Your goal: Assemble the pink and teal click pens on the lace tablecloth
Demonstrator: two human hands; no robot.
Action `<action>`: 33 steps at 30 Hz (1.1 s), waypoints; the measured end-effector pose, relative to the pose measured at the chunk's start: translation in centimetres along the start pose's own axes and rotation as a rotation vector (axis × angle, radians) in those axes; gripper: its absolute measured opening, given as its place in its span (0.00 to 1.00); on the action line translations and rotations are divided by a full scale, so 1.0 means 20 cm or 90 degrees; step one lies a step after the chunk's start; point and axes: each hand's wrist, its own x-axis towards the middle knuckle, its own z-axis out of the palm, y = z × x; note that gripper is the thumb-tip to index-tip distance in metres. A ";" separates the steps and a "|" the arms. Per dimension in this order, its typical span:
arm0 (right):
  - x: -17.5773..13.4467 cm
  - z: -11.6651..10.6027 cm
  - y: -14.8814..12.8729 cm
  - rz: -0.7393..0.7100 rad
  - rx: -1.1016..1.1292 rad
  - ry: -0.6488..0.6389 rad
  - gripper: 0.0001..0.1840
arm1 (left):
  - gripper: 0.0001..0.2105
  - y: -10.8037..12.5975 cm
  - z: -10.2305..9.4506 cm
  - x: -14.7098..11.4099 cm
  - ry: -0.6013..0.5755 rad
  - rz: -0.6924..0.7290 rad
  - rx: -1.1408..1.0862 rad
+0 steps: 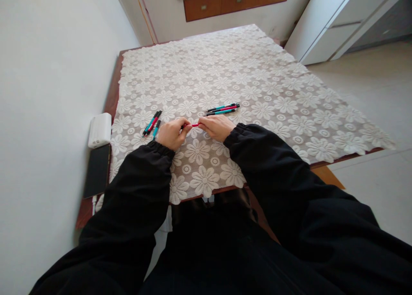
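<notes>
Between my two hands is a red pen (195,125), held level just above the lace tablecloth (205,180). My left hand (172,132) pinches its left end, and my right hand (216,127) grips the other end. Fingers cover much of the pen, so its tip and cap cannot be made out. Left of my left hand lies a loose group of blue and red pens with black ends (152,123), one partly behind the wrist. Beyond my right hand, several more blue and red pens (222,109) lie side by side.
A white power bank (99,130) and a black phone (97,171) with a white cable (94,205) sit along the table's left edge by the wall. Wooden drawers (238,1) are across the room, and a white cabinet (325,26) stands at the far right.
</notes>
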 end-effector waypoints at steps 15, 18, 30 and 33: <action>0.01 0.00 -0.01 -0.097 -0.084 0.059 0.17 | 0.21 0.06 -0.02 0.00 -0.065 -0.046 -0.209; 0.01 0.01 0.00 -0.084 -0.054 0.039 0.17 | 0.21 0.04 -0.01 0.00 -0.045 -0.026 -0.157; 0.01 0.01 0.01 -0.056 -0.003 -0.001 0.18 | 0.20 0.02 -0.02 -0.01 -0.082 -0.007 -0.092; 0.01 0.02 0.02 -0.059 0.003 -0.006 0.18 | 0.20 0.02 -0.02 -0.01 -0.091 -0.001 -0.094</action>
